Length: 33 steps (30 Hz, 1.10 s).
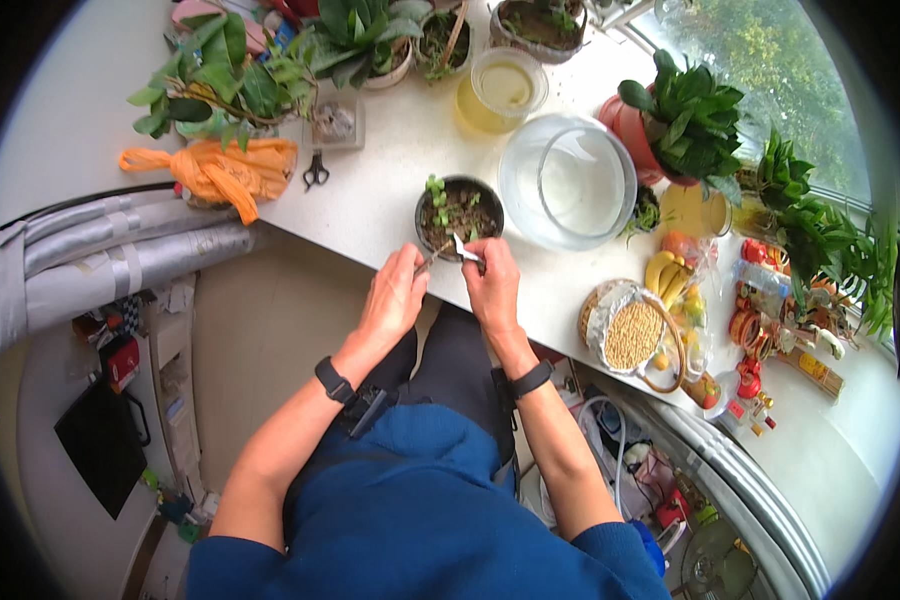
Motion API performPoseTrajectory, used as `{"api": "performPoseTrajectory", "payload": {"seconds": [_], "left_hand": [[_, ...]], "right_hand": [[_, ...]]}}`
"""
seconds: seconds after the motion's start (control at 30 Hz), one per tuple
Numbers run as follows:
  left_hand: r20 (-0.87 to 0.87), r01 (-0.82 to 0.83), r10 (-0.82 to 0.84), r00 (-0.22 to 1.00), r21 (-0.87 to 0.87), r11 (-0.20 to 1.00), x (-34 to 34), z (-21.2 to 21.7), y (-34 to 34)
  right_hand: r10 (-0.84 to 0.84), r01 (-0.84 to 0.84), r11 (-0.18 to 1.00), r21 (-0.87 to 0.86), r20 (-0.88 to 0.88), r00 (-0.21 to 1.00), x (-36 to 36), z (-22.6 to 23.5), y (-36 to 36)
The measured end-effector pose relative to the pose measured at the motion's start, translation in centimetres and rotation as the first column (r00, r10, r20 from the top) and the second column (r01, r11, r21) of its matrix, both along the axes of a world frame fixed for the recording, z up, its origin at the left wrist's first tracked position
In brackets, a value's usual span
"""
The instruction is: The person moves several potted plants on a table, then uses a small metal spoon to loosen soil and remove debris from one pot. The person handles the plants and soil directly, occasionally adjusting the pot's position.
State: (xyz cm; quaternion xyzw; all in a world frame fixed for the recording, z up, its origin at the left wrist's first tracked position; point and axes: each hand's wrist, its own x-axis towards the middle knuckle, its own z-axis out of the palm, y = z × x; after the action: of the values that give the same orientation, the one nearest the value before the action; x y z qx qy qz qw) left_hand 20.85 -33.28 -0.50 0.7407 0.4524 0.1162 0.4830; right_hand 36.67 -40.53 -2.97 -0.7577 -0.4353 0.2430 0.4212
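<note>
A dark round pot (497, 222) of soil with small green seedlings (447, 208) stands near the front edge of the white counter. My right hand (493, 285) is closed round a small knife-like tool (460, 246) with a pale blade and dark handle, its tip over the pot's near rim. Just left of it, my left hand (394, 292) is pinched shut on a thin twig-like piece (434, 259) at the same rim. Its exact kind is too small to tell. Both hands are close together, in front of the pot.
A large clear bowl of water (568, 181) stands right of the pot, with a tub of yellowish liquid (500, 92) behind. Scissors (315, 171) and an orange bag (220, 172) lie left. Rightward are a basket of beans (633, 336), bananas (666, 276) and a potted plant (685, 120).
</note>
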Motion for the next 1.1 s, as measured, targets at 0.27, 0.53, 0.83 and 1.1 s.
{"api": "performPoseTrajectory", "payload": {"seconds": [0.27,0.53,0.83,1.1], "left_hand": [[0.032,-0.025,0.023,0.999,0.081,0.996,0.1,-0.2,0.1],[0.035,-0.074,0.073,0.997,0.019,0.997,0.1,0.0,-1.0],[0.036,-0.186,0.185,0.982,0.040,0.982,1.4,0.8,-3.0],[-0.056,-0.134,0.133,0.990,-0.010,0.991,1.9,1.4,-3.1]], "right_hand": [[-0.374,0.279,0.922,-0.268,-0.805,0.461,2.0,-0.2,0.6],[-0.277,0.237,0.940,-0.248,-0.956,0.101,4.9,1.0,-0.7],[-0.238,0.025,0.970,-0.241,-0.925,0.297,7.7,3.7,-2.2],[0.023,-0.189,0.966,-0.175,-0.673,0.739,12.2,8.2,0.5]]}}
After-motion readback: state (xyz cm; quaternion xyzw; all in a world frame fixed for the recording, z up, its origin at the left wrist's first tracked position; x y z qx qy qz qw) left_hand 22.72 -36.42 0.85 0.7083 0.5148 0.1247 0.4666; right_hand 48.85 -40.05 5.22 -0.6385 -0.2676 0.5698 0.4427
